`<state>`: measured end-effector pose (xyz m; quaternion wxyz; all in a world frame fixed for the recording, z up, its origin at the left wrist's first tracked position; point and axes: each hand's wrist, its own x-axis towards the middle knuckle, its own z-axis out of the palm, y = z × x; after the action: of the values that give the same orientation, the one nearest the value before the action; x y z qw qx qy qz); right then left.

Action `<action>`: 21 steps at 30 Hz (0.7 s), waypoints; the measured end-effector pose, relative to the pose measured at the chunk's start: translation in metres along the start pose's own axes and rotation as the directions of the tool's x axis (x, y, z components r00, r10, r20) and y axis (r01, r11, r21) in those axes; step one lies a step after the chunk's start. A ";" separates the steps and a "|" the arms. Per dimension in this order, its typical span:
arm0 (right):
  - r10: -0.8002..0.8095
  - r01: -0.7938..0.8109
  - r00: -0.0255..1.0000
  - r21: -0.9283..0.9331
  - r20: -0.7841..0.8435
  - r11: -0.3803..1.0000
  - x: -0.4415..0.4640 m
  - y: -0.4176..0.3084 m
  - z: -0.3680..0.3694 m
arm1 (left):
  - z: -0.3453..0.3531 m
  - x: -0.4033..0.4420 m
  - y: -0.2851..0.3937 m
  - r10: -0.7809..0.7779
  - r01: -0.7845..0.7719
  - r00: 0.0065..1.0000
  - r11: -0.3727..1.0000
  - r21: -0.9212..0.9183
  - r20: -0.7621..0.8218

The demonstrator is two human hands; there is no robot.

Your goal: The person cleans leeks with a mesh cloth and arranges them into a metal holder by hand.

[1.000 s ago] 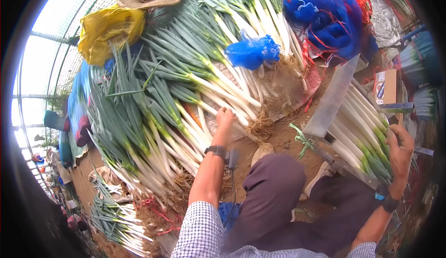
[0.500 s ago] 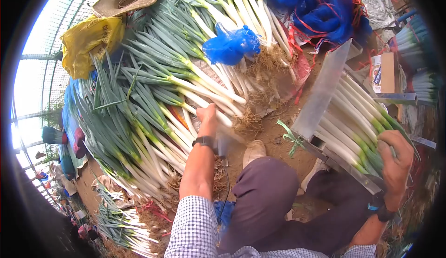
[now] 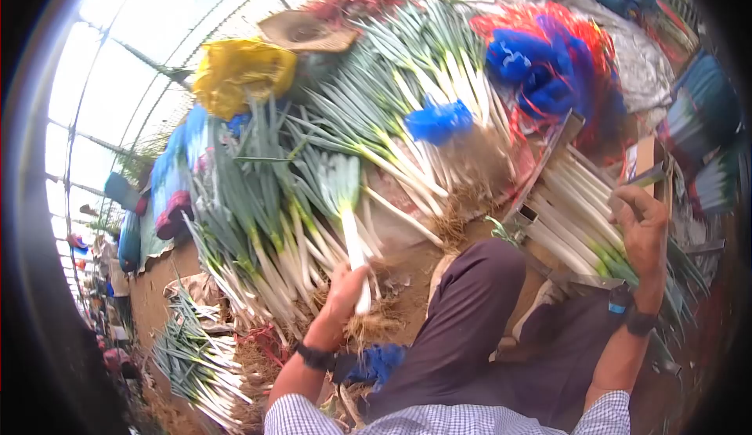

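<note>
My left hand [image 3: 343, 292] is closed around the lower white part of a long green onion [image 3: 352, 239]. Its leaves point up and away, over the heap; roots show below the hand. Beside it lies a large heap of green onions [image 3: 266, 235], roots toward me. My right hand [image 3: 642, 223] hovers at the far side of a metal frame [image 3: 548, 157], its fingers loosely bent and a gap by the thumb; nothing shows in them. Inside the frame lie several green onions [image 3: 560, 231], white stems side by side, leaves toward my right wrist.
A blue plastic bag [image 3: 439, 122] rests on the onions. Blue netting with red strings [image 3: 540, 67] lies behind. A yellow bag [image 3: 243, 75] and a straw hat [image 3: 305, 31] are at the back left. A smaller onion pile [image 3: 200, 364] lies front left. My bent knee [image 3: 489, 278] is between both hands.
The view has turned left. My left hand has drawn a green onion from the heap toward me. My right hand has shifted from the leafy part of the framed onions toward the frame's far side.
</note>
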<state>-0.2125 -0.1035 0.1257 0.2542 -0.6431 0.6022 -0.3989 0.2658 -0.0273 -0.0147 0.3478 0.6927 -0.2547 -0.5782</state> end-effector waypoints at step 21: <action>-0.658 0.596 0.620 0.290 0.427 0.749 -0.092 -0.192 0.228 | -0.055 -0.247 0.051 0.571 -0.575 0.799 0.817 -0.041 0.186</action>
<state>0.0882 -0.0209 0.1354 0.2849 -0.8767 0.2259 -0.3151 0.2719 0.1372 0.1840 0.4743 0.5280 -0.4889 -0.5073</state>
